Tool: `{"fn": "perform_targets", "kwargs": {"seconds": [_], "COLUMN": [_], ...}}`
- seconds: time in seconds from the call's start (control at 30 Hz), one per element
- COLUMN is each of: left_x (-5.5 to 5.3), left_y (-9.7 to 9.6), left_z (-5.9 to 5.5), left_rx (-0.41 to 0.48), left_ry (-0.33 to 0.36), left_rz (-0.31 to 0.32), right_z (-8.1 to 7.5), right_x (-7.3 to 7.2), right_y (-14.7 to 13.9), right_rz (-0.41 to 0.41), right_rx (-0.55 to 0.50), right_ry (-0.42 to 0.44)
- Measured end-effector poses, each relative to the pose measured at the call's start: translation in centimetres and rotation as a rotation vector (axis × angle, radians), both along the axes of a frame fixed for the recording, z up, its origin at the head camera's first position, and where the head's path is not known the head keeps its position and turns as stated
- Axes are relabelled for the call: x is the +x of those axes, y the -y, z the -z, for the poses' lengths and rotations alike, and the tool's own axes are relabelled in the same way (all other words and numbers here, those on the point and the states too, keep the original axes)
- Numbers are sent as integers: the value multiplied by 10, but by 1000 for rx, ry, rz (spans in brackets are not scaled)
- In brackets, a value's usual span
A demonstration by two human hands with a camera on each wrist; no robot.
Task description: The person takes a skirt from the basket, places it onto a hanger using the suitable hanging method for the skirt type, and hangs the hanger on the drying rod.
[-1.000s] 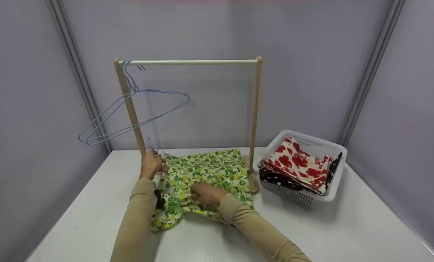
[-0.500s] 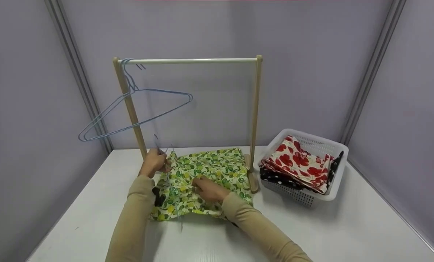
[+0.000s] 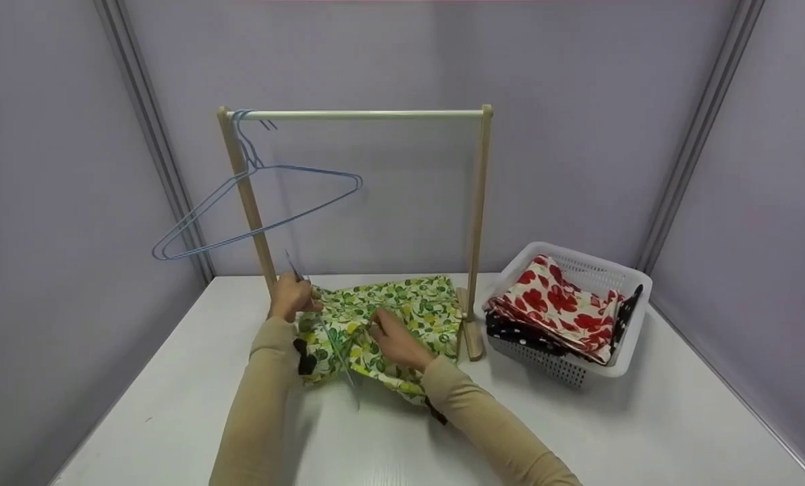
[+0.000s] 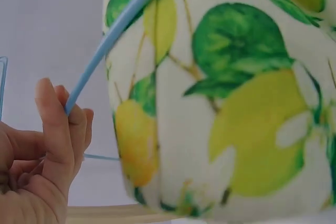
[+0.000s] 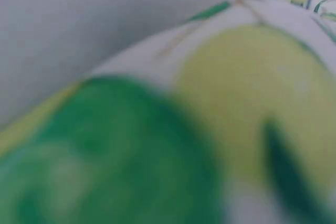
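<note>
A lemon-print cloth garment (image 3: pixel 415 304) lies spread and partly lifted over the white table. My left hand (image 3: pixel 290 297) grips a blue wire hanger (image 4: pixel 113 32) at the garment's left edge. The hanger's hook end rises above that hand, and its lower wire slants down across the printed cloth. My right hand (image 3: pixel 397 339) pinches the garment near its middle, raising the near edge off the table. In the right wrist view the printed cloth (image 5: pixel 247 93) fills most of the picture and hides the right fingers.
A wooden rack (image 3: pixel 480 202) with a white rail (image 3: pixel 355 115) stands behind the garment. Two more blue hangers (image 3: pixel 308 169) hang at the rail's left end. To the right, a white basket (image 3: pixel 635 331) holds red-flowered cloth (image 3: pixel 557 304) and black dotted cloth (image 3: pixel 523 335).
The hanger has swung to the right across the garment. My right hand has moved slightly right and up, bunching the cloth and lifting its near edge. My left hand keeps hold of the hanger.
</note>
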State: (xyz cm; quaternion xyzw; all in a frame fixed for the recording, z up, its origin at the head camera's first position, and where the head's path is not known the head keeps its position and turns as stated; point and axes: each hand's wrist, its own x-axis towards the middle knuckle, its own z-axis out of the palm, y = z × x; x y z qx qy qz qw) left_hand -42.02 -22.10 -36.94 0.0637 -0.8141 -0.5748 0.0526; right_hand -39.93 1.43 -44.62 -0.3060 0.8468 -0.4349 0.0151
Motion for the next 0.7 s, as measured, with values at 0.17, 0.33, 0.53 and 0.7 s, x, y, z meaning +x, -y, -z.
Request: {"fn": "perform_targets", "kwargs": {"seconds": [0.17, 0.33, 0.53, 0.7], "left_x": [1, 1, 1, 0], "left_y": [4, 4, -1, -5], "left_z": [1, 4, 2, 8], "left_rx": [86, 92, 35, -23], "left_ry": [4, 9, 17, -44], "left_rz": [4, 14, 33, 0], "right_z": [-1, 0, 2, 8], "right_x": [1, 2, 6, 9], "right_y": [0, -3, -5, -3], "right_rz": [16, -27, -73, -104], "right_rx": [-56, 93, 328, 414], "right_ry": [-47, -118, -195, -247]}}
